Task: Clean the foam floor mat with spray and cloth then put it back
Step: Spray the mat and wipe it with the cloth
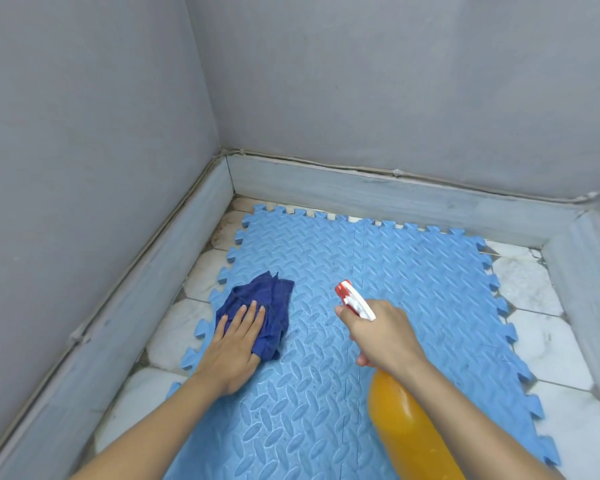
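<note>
Grey walls meet in a corner, and the blue foam mat lies flat on the white tiles. My left hand presses flat and open on the dark blue cloth. My right hand grips the orange spray bottle, its nozzle pointing ahead at the mat's middle. The wet spot sits just right of the cloth, nearer my left hand.

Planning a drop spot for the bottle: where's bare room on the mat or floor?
Free: the far half of the blue interlocking foam mat, toward the grey skirting, and the white tiles along its right edge. Crowded: the near left, where the left hand presses the dark blue cloth.
</note>
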